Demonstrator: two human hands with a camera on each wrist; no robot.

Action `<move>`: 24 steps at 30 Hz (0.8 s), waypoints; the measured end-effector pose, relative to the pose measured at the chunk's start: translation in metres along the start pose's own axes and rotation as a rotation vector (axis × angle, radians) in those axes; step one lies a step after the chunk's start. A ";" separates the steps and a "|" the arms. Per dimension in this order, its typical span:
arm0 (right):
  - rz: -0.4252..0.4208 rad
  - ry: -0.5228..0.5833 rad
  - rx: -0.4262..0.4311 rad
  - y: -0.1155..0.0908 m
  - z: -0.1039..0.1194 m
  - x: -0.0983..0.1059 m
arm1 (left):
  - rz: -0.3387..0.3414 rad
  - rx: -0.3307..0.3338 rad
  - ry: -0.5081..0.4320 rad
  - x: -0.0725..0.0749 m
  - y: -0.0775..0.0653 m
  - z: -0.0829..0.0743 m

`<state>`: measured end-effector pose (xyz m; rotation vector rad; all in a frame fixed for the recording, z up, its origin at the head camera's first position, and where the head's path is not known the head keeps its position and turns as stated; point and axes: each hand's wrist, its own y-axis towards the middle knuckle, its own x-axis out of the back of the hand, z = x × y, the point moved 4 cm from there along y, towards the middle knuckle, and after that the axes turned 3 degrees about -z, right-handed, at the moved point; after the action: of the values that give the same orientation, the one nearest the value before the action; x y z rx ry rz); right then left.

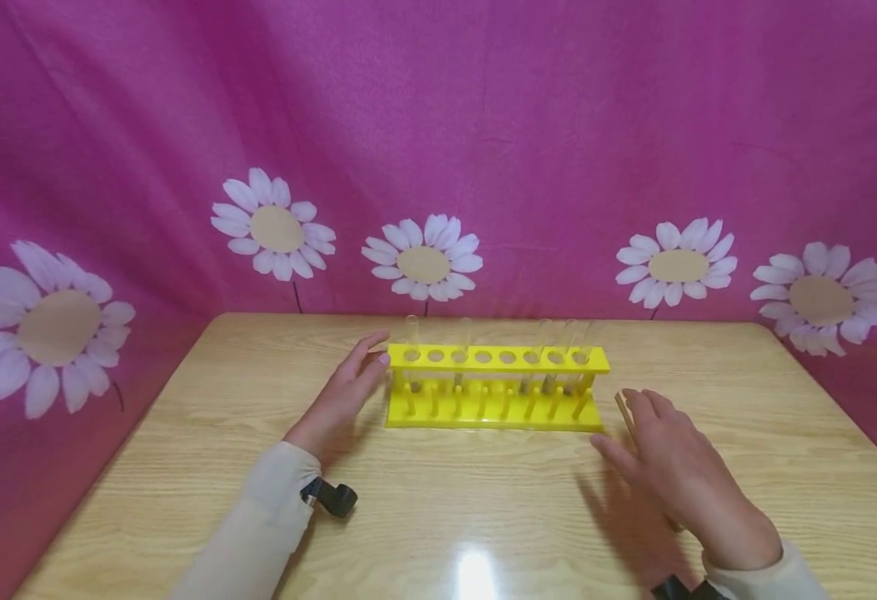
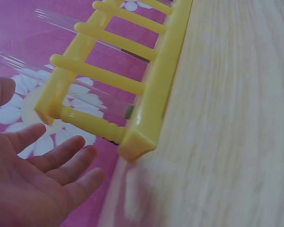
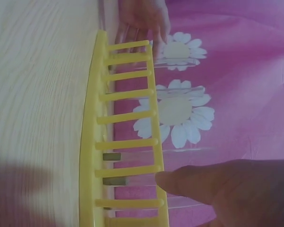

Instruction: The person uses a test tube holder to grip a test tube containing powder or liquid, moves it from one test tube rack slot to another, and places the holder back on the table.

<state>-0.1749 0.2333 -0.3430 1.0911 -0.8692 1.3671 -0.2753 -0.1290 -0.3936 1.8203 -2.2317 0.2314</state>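
Note:
A yellow test tube rack [image 1: 494, 422] stands on the table, with several clear test tubes [image 1: 465, 333] upright in its holes. Small amounts of dark material [image 3: 114, 181] show at the bottoms of some tubes. By the rack's left end is my left hand [image 1: 341, 400], fingers spread and loosely extended; in the left wrist view this hand [image 2: 42, 182] is apart from the rack and holds nothing. My right hand [image 1: 679, 467] hovers off the rack's right end with its fingers extended. Beneath it lies a thin wooden stick [image 1: 624, 412], partly hidden by the hand.
The light wood-grain table [image 1: 438, 508] reaches back to a pink curtain [image 1: 483, 150] printed with white daisies. Black camera mounts [image 1: 333, 497] are strapped at both wrists, over light sleeves [image 1: 258, 517].

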 end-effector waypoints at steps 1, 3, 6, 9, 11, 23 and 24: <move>0.001 0.003 -0.002 0.000 -0.001 -0.001 | 0.000 0.004 -0.017 -0.001 0.001 0.001; 0.003 0.005 -0.004 0.001 -0.003 -0.002 | 0.006 0.011 -0.056 -0.003 0.002 0.003; 0.010 0.008 -0.009 0.002 -0.006 -0.002 | 0.009 0.028 -0.108 -0.005 0.006 0.007; 0.021 0.005 -0.023 0.005 -0.010 -0.003 | 0.016 0.035 -0.153 -0.007 0.009 0.011; 0.036 0.003 -0.039 0.007 -0.012 -0.004 | 0.021 0.030 -0.193 -0.007 0.010 0.013; 0.116 0.007 -0.104 0.013 -0.030 -0.012 | 0.044 0.028 -0.259 -0.012 0.013 0.023; 0.128 0.001 -0.110 0.014 -0.032 -0.013 | 0.043 0.025 -0.263 -0.012 0.014 0.023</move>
<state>-0.1931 0.2581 -0.3638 0.9640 -1.0160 1.4075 -0.2887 -0.1216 -0.4187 1.9141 -2.4535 0.0283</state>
